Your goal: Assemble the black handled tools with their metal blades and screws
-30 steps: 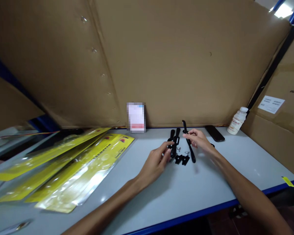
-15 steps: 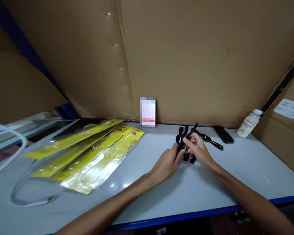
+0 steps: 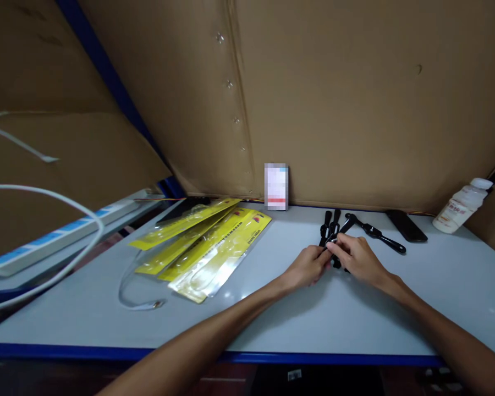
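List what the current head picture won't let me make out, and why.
All in the head view:
Held black piece: near end hidden by the left hand and right hand.
White cable: cut off by the left edge.
Upright panel: face pixelated.
Bottle: label lettering too blurred to read.

one rear wall [image 3: 334, 99]: brown cardboard, upright crease left of its middle, with a column of small shiny fixings [image 3: 229, 84] beside it. one left panel [image 3: 45, 181]: brown cardboard, pale strip [image 3: 22, 144] across it. one blue post [image 3: 107, 71], slanting in view between the two. one right panel [image 3: 490, 220]: brown cardboard, partly seen. one table [image 3: 86, 324]: pale grey top, glossy, blue front edge [image 3: 66, 353]. floor [image 3: 223, 385]: dark, reddish, in shadow. light: dim overall, small glints on the tabletop.
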The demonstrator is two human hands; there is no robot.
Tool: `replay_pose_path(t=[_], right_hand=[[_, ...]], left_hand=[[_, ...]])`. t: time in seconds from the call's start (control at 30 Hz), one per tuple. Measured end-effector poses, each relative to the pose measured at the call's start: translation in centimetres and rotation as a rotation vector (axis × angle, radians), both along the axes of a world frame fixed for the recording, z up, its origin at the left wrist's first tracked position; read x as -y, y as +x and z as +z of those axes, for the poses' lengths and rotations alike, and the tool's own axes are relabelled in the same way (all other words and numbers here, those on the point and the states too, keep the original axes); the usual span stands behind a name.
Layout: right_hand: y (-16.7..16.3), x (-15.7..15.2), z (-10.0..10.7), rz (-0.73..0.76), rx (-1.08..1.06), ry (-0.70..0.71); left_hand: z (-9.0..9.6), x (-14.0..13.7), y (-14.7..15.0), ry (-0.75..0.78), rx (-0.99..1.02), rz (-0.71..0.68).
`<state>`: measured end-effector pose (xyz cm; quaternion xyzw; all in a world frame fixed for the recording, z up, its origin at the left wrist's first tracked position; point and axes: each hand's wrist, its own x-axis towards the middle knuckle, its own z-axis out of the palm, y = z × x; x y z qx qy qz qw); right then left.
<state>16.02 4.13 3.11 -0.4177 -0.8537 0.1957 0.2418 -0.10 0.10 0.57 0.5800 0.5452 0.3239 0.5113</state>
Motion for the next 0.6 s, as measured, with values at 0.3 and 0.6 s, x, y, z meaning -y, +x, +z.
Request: replay_pose_path(t=[0.3, 0.6], right_hand=[[-0.4, -0.2, -0.4, 0.107, -0.301, -0.276], [-0.9, 0.3, -0.9, 0.009, -0.280, -0.282]], left_hand=[[0.6, 1.1, 0.4, 0.289, -0.341, 0.086], [0.3, 1.0, -0.2, 0.353, -0.551, -0.006]])
